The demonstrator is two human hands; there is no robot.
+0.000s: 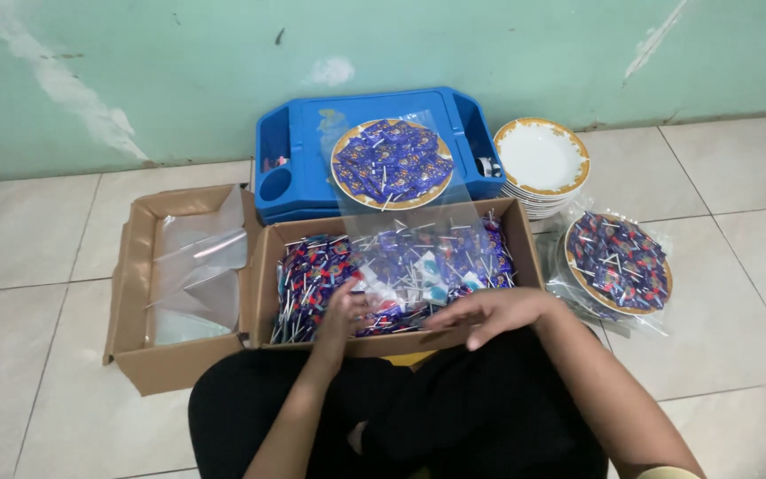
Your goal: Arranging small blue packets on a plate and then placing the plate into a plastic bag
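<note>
Person sits on the tiled floor (738, 293), black-clad legs nearest. Right hand (489, 312) lies palm down over the near edge of a cardboard box (525, 244), fingers spread flat, grip released, holding nothing. Left hand (345, 310) reaches into the same box, fingers curled among the sweets; grip looks part-clenched, but whether it grasps one I cannot tell. Box is filled with blue-wrapped lollipops (312, 266), white sticks jutting out, a clear plastic bag (401, 235) draped over them. Left of it, touching, a second cardboard box (130, 293) holds clear plastic bags (197, 279). To the right on the floor, a bagged plate of lollipops (618, 262). Beyond it, a stack of white gold-rimmed plates (543, 160). Farther, against the green wall (179, 62), a blue plastic tray (299, 142) carries another plate heaped with lollipops (391, 164).
</note>
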